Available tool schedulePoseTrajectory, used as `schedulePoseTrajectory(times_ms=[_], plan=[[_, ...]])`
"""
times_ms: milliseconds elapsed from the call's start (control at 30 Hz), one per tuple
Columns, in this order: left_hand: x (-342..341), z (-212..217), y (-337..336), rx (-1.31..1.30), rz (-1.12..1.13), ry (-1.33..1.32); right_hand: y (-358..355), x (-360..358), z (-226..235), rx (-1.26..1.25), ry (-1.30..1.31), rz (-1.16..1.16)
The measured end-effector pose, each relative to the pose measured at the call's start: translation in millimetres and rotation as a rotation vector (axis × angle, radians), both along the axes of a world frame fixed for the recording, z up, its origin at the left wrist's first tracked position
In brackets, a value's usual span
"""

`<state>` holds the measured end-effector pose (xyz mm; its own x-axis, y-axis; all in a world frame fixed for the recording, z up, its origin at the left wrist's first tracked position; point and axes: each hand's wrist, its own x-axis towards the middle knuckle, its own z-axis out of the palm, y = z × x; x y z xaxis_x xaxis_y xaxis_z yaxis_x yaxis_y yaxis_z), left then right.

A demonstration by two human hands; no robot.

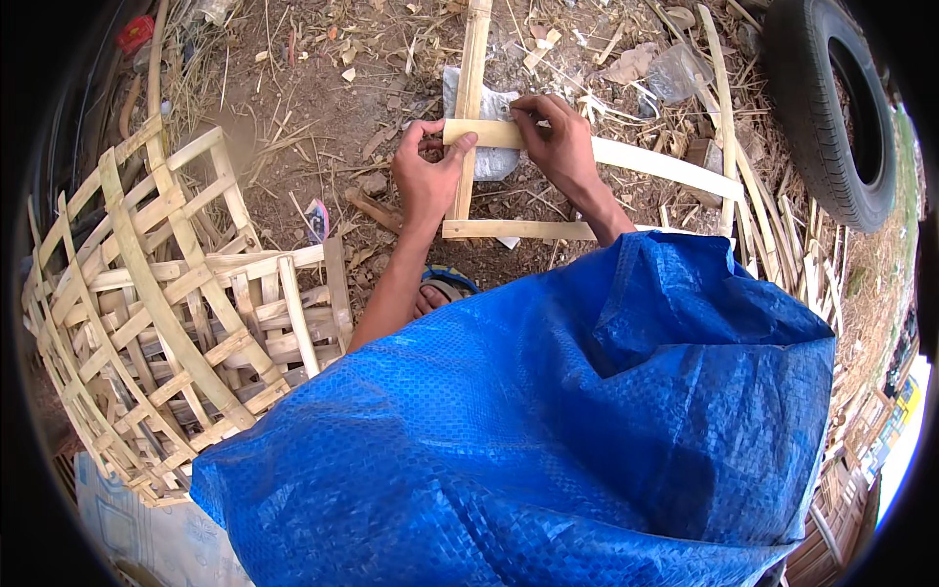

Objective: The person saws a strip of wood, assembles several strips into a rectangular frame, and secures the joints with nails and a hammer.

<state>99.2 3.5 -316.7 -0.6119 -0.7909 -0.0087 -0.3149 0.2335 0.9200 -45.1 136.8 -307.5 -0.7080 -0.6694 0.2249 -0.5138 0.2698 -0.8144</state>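
A pale bamboo strip runs from between my hands out to the right, over another strip at its far end. My left hand pinches its left end, the thumb lying on top. Just to the right, my right hand grips the same strip with thumb and fingertips. The strip crosses over an upright bamboo slat, which lies on the ground pointing away from me. Nearer to me, a crosswise slat meets that slat's lower end. A grey-white scrap lies beneath the crossing.
Woven bamboo lattice baskets stand at the left. A blue tarp covers my lap. At the upper right stands a black tyre, with loose bamboo strips below it. Shavings and dry leaves litter the dirt. My sandalled foot shows below my left wrist.
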Motion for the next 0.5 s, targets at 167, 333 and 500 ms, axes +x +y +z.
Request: schedulePoseTrajectory(times_ms=[167,333,500], plan=[[0.1,4.9,0.9,-0.080,-0.017,-0.043,0.7,-0.7,1.9,0.003,0.054,0.020],[-3.1,6.3,-0.1,-0.318,-0.055,-0.018,-2.1,-1.0,5.7,0.031,0.104,0.066],[-1.2,10.2,-2.9,-0.162,-0.060,-0.031,-21.5,17.1,24.5,0.052,0.023,0.181]])
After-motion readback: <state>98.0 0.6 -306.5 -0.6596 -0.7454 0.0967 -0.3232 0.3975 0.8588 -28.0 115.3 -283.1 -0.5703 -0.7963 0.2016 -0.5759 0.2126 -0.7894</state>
